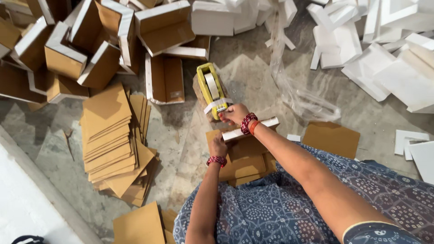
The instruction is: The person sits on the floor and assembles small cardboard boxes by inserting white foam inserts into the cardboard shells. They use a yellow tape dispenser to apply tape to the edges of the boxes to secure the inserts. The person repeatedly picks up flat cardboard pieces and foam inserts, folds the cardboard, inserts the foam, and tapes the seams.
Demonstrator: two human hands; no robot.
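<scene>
Patterned blue cloth (280, 208) over the person's lap fills the near edge, and both arms reach out from it over the floor (181, 135).

Far to the left of the hands sits a fanned stack of flat cardboard sheets (113, 140), within arm's reach, likely so that one can be drawn off without getting up. Beyond it, up and left, is a heap of made-up cardboard pieces edged in white foam (68, 49), pushed well clear of the work.

The left hand (218, 147) is closed on the near end of a white foam strip (251, 129), pinning it against the brown cardboard piece (244, 158) that rests just under both hands; that grip seems meant to stop the strip sliding. The right hand (234, 114) is curled around loose tape at the mouth of a yellow tape dispenser (211, 90), which lies on the floor just ahead of the fingers, its roll facing back toward the person.

To the right of the hands lies a single brown sheet (331, 139); clear plastic wrap (294, 97) trails beyond, and white foam blocks (384, 58) are scattered far right.
</scene>
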